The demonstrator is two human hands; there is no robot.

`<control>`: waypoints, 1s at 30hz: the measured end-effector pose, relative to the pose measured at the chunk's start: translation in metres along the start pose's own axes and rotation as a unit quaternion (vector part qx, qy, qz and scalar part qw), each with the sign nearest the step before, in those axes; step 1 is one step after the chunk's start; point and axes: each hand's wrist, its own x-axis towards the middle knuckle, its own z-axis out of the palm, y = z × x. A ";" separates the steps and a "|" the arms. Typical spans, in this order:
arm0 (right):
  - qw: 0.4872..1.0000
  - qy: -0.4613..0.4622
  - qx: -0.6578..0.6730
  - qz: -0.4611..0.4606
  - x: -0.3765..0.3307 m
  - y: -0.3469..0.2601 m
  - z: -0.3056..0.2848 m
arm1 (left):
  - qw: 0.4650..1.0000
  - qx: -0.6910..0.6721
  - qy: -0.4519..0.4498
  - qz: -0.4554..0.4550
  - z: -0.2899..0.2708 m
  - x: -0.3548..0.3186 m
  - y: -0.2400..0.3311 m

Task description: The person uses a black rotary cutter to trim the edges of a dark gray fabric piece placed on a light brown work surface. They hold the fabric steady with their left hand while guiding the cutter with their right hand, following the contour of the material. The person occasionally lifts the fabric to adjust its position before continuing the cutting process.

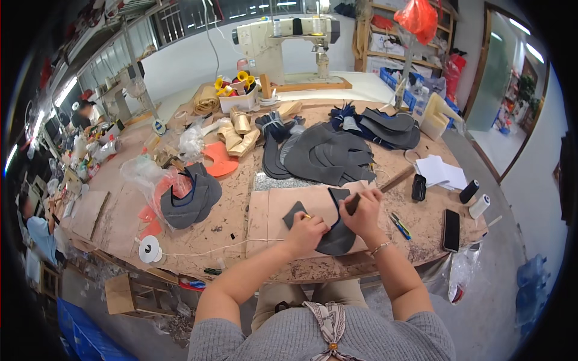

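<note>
A dark grey, curved shoe-upper piece point(336, 242) with a dark blue edge lies on a pale board point(265, 207) in front of me. My left hand point(308, 233) bears down on its left part with fingers curled together, and a yellow ring-like band shows at a finger. My right hand point(363, 212) is closed around a dark brown, block-like tool point(352, 204) over the piece's right arm. The tool's lower end is hidden, so its exact kind does not show.
Beyond the board lie stacked grey pieces point(328, 153); more sit at left point(192, 201). To the right are a green pen point(400, 226), a black phone point(451, 230), thread spools point(479, 206) and white papers point(441, 172). A sewing machine point(262, 51) stands behind; a white reel point(150, 248) is near left.
</note>
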 end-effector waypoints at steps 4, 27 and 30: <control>0.992 0.110 0.023 0.054 0.013 -0.010 -0.005 | 0.993 0.007 0.018 -0.116 0.026 0.016 0.031; 0.998 -0.017 0.024 0.052 -0.026 0.002 0.021 | 0.998 0.008 -0.007 -0.064 0.012 0.009 0.018; 0.992 -0.013 0.062 0.108 -0.025 0.008 0.018 | 0.999 -0.036 -0.010 -0.009 0.003 0.001 -0.002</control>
